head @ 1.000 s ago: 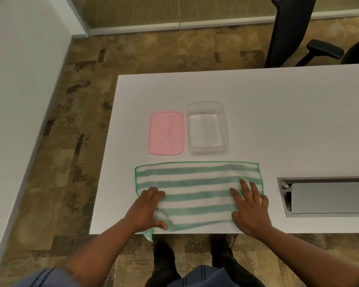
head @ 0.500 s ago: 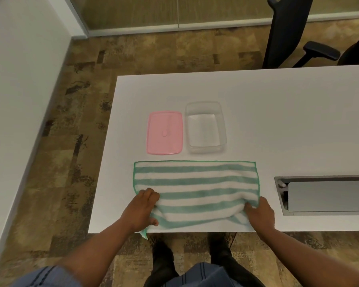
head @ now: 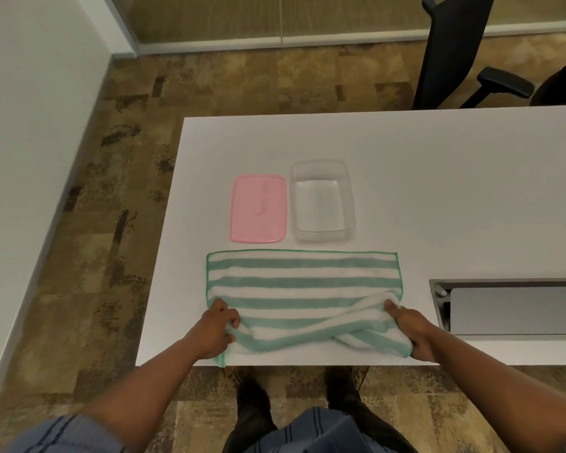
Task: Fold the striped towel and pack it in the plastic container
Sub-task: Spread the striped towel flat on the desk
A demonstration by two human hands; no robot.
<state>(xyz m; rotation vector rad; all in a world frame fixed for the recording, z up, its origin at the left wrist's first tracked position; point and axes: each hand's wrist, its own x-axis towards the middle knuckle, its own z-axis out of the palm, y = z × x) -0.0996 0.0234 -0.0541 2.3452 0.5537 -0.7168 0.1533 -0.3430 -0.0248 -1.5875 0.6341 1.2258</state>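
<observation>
while the striped towel (head: 303, 282) lies spread at the near edge of the white worktop (head: 438, 178), the left hand (head: 214, 328) is pinched shut on its near corner at 7 o'clock and the right hand (head: 409, 330) is clamped on the corner at 5 o'clock, bunching the near hem. just past the towel at 12 o'clock sits the clear plastic container (head: 322, 201), open, with its pink lid (head: 258, 208) flat beside it at 11 o'clock.

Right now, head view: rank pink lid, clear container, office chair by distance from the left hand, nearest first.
From the left hand:
1. pink lid, just beyond the towel, on the left.
2. clear container, right beside the lid.
3. office chair, past the table's far edge, to the right.
</observation>
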